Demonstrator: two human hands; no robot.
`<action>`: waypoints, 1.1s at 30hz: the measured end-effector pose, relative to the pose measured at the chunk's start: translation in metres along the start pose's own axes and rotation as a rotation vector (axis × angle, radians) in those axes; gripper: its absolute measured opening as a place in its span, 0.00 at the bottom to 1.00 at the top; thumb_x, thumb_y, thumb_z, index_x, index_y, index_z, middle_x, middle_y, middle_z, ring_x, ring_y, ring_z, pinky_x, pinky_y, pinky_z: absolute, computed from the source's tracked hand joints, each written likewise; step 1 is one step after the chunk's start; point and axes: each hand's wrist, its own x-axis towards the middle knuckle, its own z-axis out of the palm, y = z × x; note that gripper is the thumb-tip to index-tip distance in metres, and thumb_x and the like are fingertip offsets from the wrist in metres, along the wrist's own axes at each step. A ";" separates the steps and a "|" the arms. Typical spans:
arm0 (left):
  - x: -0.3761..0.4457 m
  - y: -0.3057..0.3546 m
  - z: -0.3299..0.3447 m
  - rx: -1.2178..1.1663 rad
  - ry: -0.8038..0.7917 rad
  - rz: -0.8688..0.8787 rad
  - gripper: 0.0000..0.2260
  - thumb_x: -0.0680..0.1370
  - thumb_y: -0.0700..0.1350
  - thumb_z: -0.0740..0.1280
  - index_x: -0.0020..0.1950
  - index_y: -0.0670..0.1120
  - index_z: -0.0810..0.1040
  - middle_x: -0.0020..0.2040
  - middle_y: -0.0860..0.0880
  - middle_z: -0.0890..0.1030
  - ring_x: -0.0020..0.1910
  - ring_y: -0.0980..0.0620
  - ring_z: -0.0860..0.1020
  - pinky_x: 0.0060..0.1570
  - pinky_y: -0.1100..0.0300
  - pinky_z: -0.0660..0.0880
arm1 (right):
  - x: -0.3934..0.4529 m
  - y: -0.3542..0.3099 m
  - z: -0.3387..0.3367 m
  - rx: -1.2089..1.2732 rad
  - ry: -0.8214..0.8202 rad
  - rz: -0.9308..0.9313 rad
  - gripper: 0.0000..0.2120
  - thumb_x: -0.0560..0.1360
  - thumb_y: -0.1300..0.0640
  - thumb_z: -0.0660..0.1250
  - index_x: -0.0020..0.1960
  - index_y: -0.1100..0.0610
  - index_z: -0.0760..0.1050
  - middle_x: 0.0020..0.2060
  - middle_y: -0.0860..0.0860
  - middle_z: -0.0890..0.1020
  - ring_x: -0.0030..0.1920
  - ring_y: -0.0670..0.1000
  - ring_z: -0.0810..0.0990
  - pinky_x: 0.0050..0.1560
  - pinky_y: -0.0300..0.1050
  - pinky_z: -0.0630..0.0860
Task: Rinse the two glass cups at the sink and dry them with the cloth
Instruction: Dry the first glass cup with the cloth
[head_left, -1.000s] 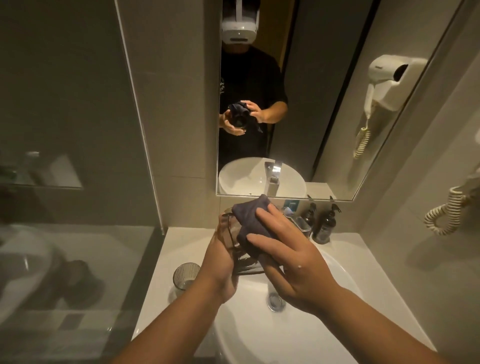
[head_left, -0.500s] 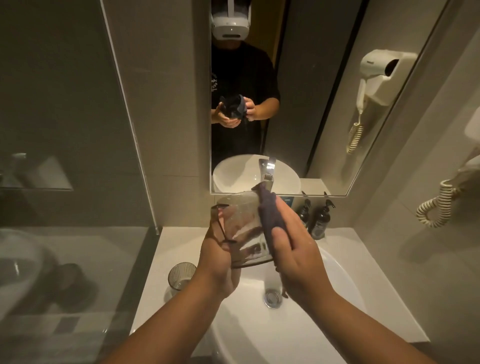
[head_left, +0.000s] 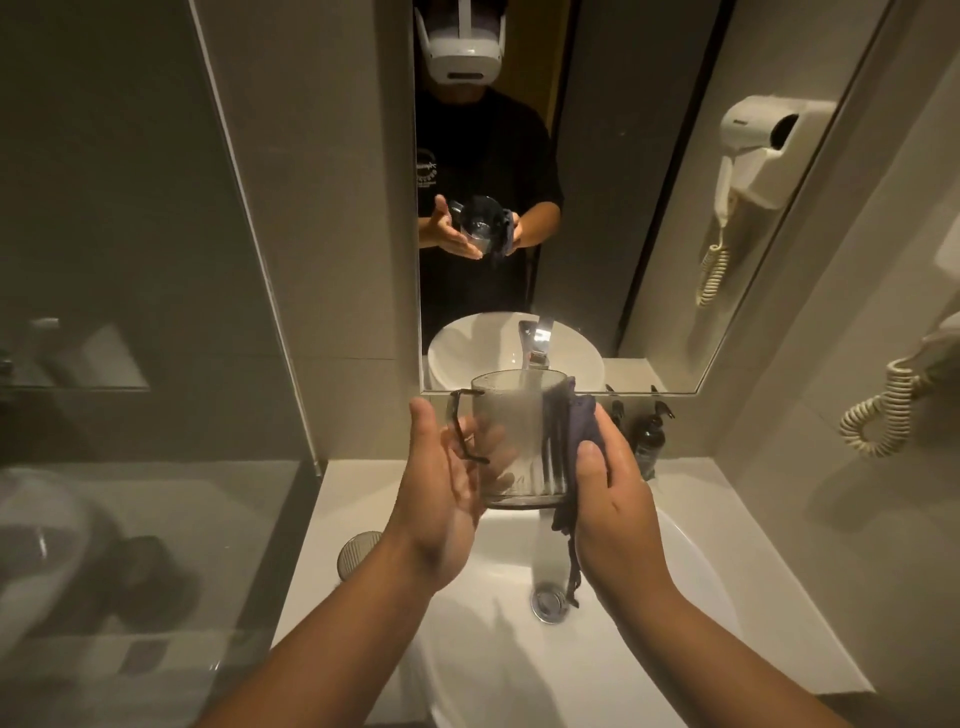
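A clear glass cup (head_left: 519, 441) with a dark wire handle stands upright in the air above the white sink (head_left: 675, 597). My left hand (head_left: 441, 499) lies against its left side and base with straight fingers, next to the handle. My right hand (head_left: 613, 499) grips a dark cloth (head_left: 582, 421) and presses it to the cup's right wall; a cloth tail hangs toward the drain (head_left: 548, 603). The second cup (head_left: 360, 553), ribbed glass, stands on the counter left of the basin, partly hidden by my left forearm.
Two dark pump bottles (head_left: 648, 441) stand at the back of the counter, right of the cup. A mirror (head_left: 623, 208) hangs behind the sink. A coiled hair-dryer cord (head_left: 878, 415) hangs on the right wall. A glass shower panel (head_left: 156, 519) closes off the left side.
The cloth has slid from the front of the cup round to its right side. The cup has turned upright and my left hand has opened flat against it.
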 end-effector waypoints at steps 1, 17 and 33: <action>-0.001 0.000 0.002 0.006 -0.043 -0.007 0.37 0.66 0.71 0.54 0.64 0.49 0.78 0.62 0.46 0.83 0.60 0.48 0.82 0.52 0.55 0.78 | 0.000 0.000 -0.001 -0.044 0.012 -0.039 0.26 0.77 0.45 0.51 0.75 0.43 0.61 0.70 0.43 0.71 0.69 0.40 0.68 0.71 0.48 0.68; 0.009 -0.011 0.016 -0.024 -0.053 -0.159 0.30 0.79 0.67 0.54 0.63 0.46 0.82 0.59 0.41 0.84 0.60 0.41 0.82 0.65 0.42 0.75 | -0.003 0.001 -0.010 0.263 -0.076 -0.046 0.23 0.79 0.45 0.53 0.74 0.36 0.59 0.67 0.31 0.70 0.70 0.36 0.67 0.71 0.44 0.68; 0.001 -0.011 0.021 0.083 -0.213 -0.082 0.39 0.71 0.75 0.51 0.70 0.51 0.75 0.63 0.44 0.82 0.62 0.44 0.81 0.65 0.41 0.75 | -0.012 0.005 -0.017 -0.259 0.015 -0.579 0.25 0.81 0.50 0.54 0.77 0.51 0.55 0.77 0.48 0.59 0.77 0.47 0.58 0.74 0.41 0.61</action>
